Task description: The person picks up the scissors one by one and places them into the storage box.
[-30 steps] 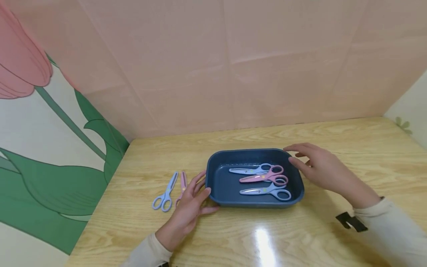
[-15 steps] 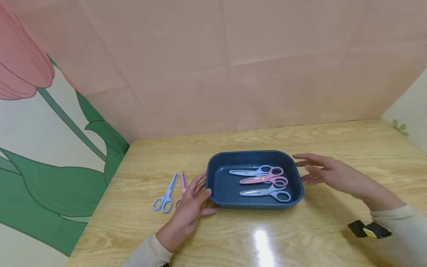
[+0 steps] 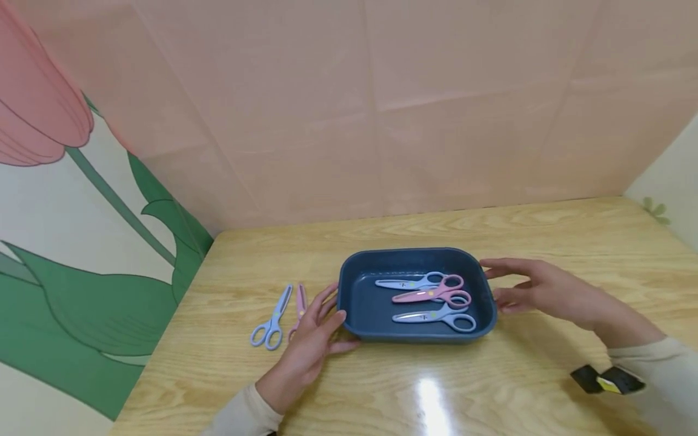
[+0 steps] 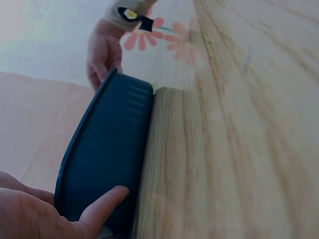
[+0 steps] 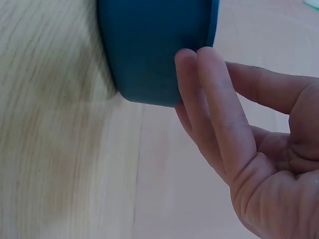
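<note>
A dark blue rectangular tray stands on the table. Inside, toward its right end, lie two light blue scissors and pink scissors, which partly cover the farther blue pair. My left hand touches the tray's left end, thumb at the rim and the other fingers spread along the outer wall. At the opposite end, my right hand rests extended fingers against the outside wall, as the right wrist view shows. Left of the tray lie another blue pair of scissors and pink scissors, partly hidden by my left hand.
The light wooden table meets a pinkish sheet at its back edge. A wall with a painted tulip borders the left, and a pale wall the right.
My right hand has drawn back to the right from the tray's far right corner, and its fingers now lie against the right wall. My left hand and the scissors look unmoved.
</note>
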The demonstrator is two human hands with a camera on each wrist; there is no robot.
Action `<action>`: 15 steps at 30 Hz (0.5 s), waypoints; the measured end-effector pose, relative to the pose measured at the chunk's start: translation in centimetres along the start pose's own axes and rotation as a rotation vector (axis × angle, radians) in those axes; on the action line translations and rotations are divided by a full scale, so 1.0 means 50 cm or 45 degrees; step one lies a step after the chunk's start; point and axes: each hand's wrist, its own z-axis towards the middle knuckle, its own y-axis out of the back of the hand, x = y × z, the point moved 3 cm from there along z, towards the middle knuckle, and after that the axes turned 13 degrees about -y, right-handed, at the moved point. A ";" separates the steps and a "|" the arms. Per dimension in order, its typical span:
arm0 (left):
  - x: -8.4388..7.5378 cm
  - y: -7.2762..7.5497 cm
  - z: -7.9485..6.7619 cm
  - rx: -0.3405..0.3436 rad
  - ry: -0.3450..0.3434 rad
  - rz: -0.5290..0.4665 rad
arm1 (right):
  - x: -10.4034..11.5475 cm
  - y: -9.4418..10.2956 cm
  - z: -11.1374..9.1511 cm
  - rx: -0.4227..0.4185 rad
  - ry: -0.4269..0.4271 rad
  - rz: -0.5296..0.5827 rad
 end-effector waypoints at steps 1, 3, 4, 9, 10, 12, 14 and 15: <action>0.000 0.000 0.000 0.002 0.000 -0.002 | 0.000 -0.002 0.000 0.008 -0.008 -0.003; 0.000 0.001 0.000 0.005 -0.004 -0.004 | 0.001 -0.005 0.001 0.015 -0.029 -0.017; 0.000 0.001 0.001 0.007 -0.006 -0.005 | 0.001 -0.007 0.002 0.019 -0.032 -0.024; 0.002 0.003 0.004 0.003 -0.008 -0.009 | -0.003 -0.010 0.006 0.058 -0.045 -0.001; 0.003 0.003 0.004 0.002 -0.008 -0.009 | -0.003 -0.011 0.007 0.069 -0.044 0.010; 0.004 0.003 0.004 0.000 -0.007 -0.008 | -0.005 -0.012 0.008 0.085 -0.055 0.031; 0.005 0.003 0.003 -0.002 -0.007 -0.007 | -0.006 -0.012 0.008 0.096 -0.078 0.042; 0.005 0.003 0.002 0.000 -0.009 -0.005 | -0.007 -0.012 0.007 0.098 -0.088 0.043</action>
